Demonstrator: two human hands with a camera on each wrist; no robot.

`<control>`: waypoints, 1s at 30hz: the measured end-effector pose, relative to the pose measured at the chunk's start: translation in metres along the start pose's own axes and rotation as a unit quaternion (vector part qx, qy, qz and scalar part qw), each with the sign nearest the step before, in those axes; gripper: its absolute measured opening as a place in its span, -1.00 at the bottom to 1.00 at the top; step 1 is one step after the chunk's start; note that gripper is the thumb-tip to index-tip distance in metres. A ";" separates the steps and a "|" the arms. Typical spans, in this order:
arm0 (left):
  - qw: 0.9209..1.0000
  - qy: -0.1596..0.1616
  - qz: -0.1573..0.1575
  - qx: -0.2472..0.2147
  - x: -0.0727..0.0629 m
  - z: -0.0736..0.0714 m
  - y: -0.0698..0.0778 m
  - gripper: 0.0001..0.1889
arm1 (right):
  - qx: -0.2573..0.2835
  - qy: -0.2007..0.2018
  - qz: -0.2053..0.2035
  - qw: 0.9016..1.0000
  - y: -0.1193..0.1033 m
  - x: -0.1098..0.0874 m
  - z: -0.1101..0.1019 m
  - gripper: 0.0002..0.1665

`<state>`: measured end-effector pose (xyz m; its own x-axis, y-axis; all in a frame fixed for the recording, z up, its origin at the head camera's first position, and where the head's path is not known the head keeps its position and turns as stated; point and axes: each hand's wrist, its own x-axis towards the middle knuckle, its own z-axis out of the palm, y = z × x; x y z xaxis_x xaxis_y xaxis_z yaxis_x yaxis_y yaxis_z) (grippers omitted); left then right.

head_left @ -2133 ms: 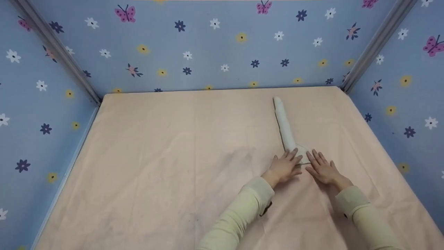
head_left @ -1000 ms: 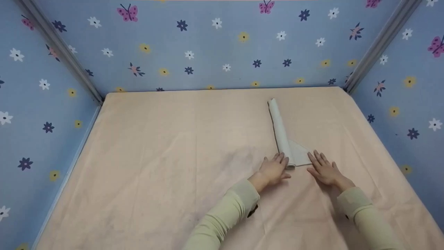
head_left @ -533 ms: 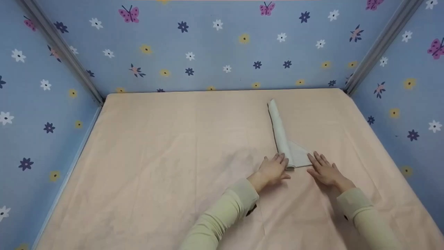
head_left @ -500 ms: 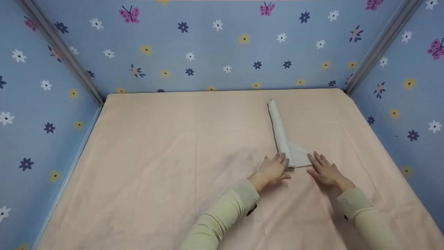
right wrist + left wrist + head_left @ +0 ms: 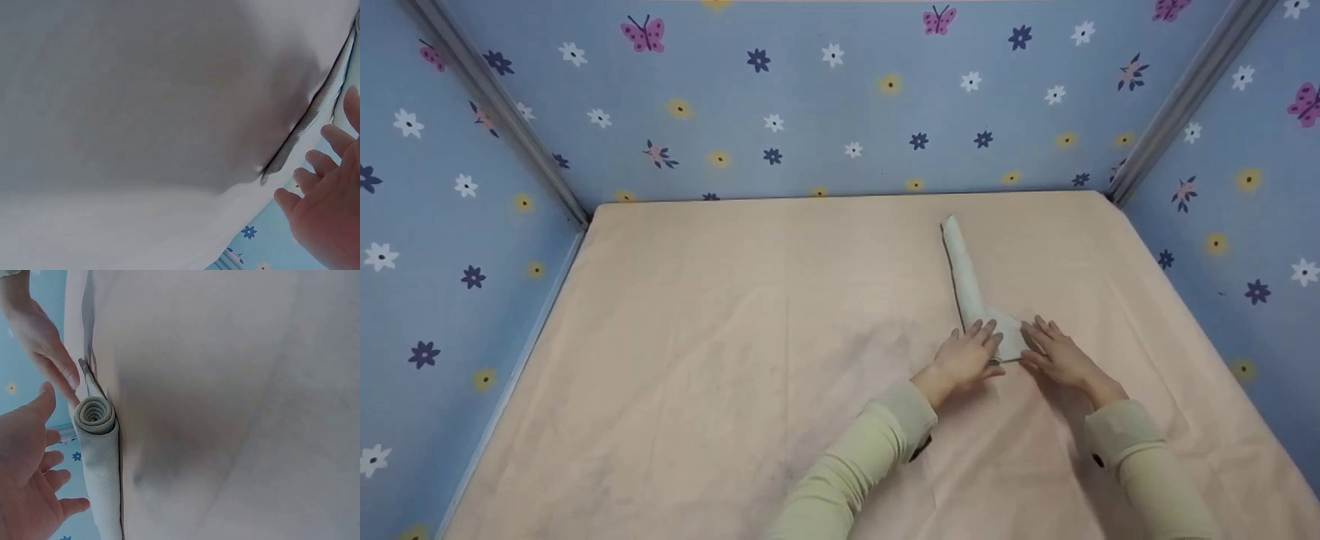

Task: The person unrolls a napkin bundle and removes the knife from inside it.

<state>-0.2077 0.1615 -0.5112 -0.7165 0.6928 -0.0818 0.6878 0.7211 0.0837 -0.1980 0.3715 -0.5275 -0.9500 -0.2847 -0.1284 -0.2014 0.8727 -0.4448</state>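
A pale grey-green cloth (image 5: 965, 277), mostly rolled into a long narrow tube, lies on the right half of the covered table. Its end, coiled in a spiral, faces the left wrist view (image 5: 94, 413). A small flat flap (image 5: 1009, 341) extends from the roll's near end toward the right. My left hand (image 5: 964, 356) rests on that near end with extended fingers. At the flap's right corner, the fingertips of my right hand (image 5: 1063, 361) touch the cloth. The right wrist view has this hand (image 5: 329, 197) with fingers spread beside the cloth's edge (image 5: 304, 121).
A peach cover (image 5: 697, 337) with faint creases and greyish smudges spreads over the table. Blue panels (image 5: 810, 97) printed with flowers and butterflies stand at the back and both sides, joined by grey corner posts (image 5: 1185, 97). Pale green sleeves (image 5: 855, 465) cover both forearms.
The roll first went left, widening the flap; since half a second ago its near end and my left hand have shifted right, narrowing it. My right hand has moved slightly left and away from me.
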 end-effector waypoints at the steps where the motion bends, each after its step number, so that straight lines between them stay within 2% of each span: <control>1: 1.000 0.004 -0.001 0.000 0.002 0.001 0.001 -0.34 | 0.000 0.002 -0.003 1.000 -0.001 0.002 0.000 -0.34; 8: 1.000 0.010 -0.011 0.003 0.010 0.005 0.004 -0.33 | 0.010 0.000 -0.012 1.000 -0.007 0.015 0.003 -0.33; 17: 0.997 0.012 -0.044 -0.057 0.016 0.010 0.005 -0.33 | 0.024 -0.016 0.000 1.000 -0.005 0.024 0.005 -0.30; 22: 0.996 0.010 -0.052 -0.067 0.020 0.013 0.005 -0.33 | 0.027 -0.025 -0.004 0.999 -0.003 0.026 0.008 -0.31; 30: 0.995 -0.007 -0.055 -0.077 0.020 0.016 0.004 -0.35 | 0.022 -0.066 0.011 0.997 -0.003 0.027 0.012 -0.31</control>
<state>-0.2174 0.1779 -0.5286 -0.7845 0.6099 -0.1123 0.5776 0.7845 0.2255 -0.2204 0.3569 -0.5403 -0.9137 -0.3176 -0.2536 -0.1669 0.8621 -0.4784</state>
